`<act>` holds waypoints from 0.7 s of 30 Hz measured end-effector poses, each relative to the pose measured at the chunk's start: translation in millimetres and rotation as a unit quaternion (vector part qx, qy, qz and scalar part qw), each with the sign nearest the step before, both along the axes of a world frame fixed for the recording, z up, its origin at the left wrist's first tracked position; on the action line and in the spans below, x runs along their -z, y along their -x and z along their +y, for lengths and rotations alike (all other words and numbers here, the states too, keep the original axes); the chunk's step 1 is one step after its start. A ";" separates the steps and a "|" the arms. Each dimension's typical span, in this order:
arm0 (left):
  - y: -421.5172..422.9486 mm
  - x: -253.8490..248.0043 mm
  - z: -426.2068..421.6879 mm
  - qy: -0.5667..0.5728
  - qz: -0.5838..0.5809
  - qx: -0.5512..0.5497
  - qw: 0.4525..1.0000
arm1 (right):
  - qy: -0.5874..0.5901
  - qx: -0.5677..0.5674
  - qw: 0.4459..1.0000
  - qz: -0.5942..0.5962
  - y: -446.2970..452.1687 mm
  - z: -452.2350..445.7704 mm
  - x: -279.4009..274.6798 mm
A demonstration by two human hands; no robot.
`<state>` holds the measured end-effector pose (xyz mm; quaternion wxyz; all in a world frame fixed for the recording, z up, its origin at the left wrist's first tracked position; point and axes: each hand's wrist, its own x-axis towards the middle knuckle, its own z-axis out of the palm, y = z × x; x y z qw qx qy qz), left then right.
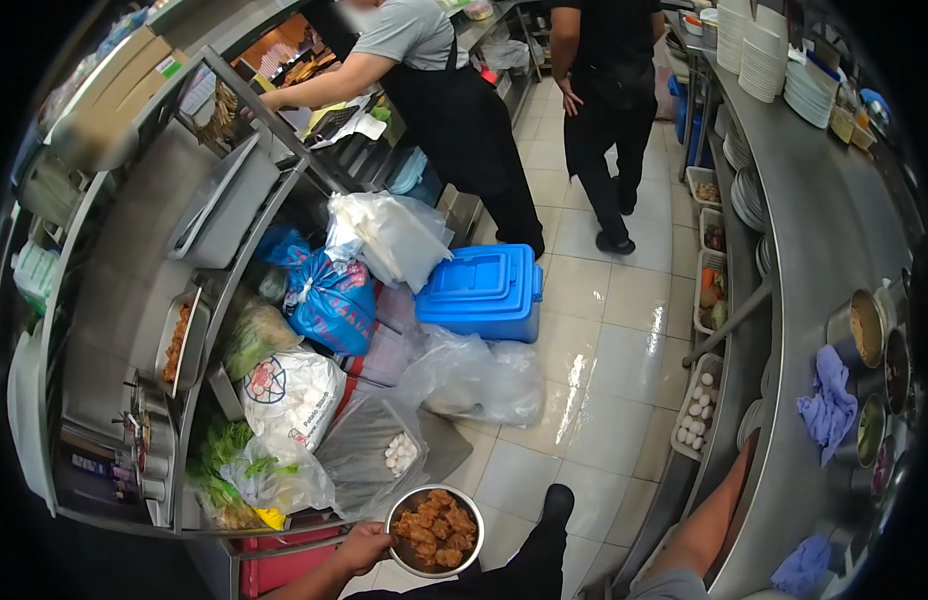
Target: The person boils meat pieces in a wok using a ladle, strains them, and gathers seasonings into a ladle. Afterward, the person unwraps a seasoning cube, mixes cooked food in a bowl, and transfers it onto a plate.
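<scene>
My left hand [366, 548] is closed on the rim of a round steel bowl [479, 535]. Browned pieces of fried food [436, 528], which look like fried chicken, fill the bowl. It is held low in front of me, over the floor. My right forearm [714, 510] reaches out along the steel counter on the right. The right hand itself is hidden at the counter's edge, near stacked plates on the shelf below.
Bags [329, 300] and a blue lidded bin [479, 290] stand on the left. A tray of eggs [699, 405] sits low on the right. The steel counter [784, 300] carries plates, pots and purple cloths [829, 405]. Two people stand ahead in the tiled aisle [624, 300].
</scene>
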<state>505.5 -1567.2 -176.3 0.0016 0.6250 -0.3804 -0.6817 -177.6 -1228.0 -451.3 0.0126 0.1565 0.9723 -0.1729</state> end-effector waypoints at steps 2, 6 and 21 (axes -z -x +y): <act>9.5 3.5 -0.5 -0.003 -0.004 -0.010 1.000 | 0.001 0.000 1.000 -0.002 -0.9 -0.5 -3.6; 11.3 9.9 -1.7 -0.005 -0.011 0.009 1.000 | 0.006 -0.007 1.000 -0.003 -6.2 -1.7 -14.1; -29.0 -4.6 -7.1 0.140 -0.062 0.267 0.951 | 0.147 0.129 0.979 0.061 -139.3 -14.1 -64.1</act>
